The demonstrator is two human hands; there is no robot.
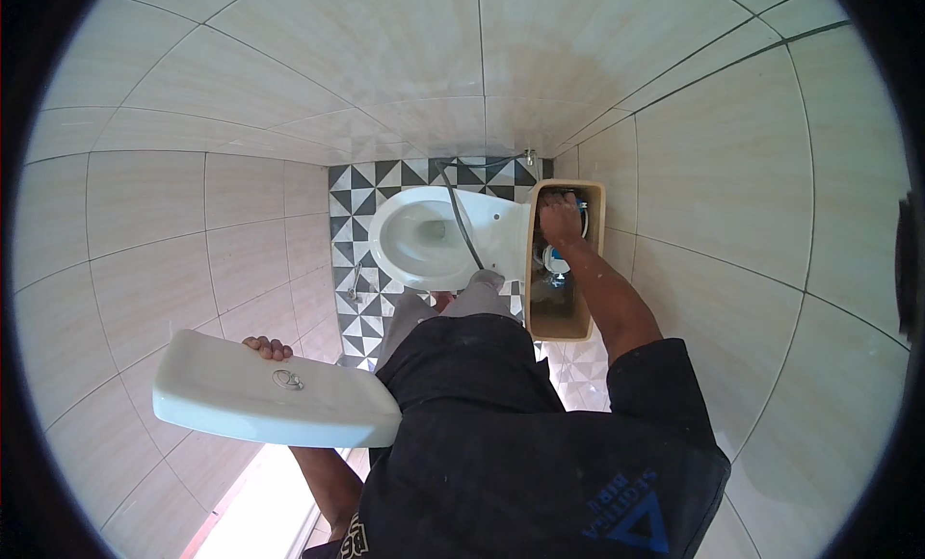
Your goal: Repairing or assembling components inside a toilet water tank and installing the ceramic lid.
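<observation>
A white toilet tank lid [231, 376] with a round chrome push button [287, 380] is held up at my left side. My left hand [268, 348] grips it from beneath, its fingers curled over the far edge. To the right stands the uncovered toilet tank [559, 328], with tan inner walls and a blue-and-white flush valve [556, 260] inside. My right hand [559, 218] reaches into the tank's far end, next to a blue-topped fitting [581, 204]. Its fingers point down into the tank, and their tips are hidden.
Left of the tank sits the white toilet bowl [434, 231], with a grey hose [453, 198] across it from a wall valve [530, 157]. Black-and-white patterned tiles [352, 304] cover the floor. Beige tiled walls [713, 193] stand close on the far side, left and right. A doorway [260, 501] opens lower left.
</observation>
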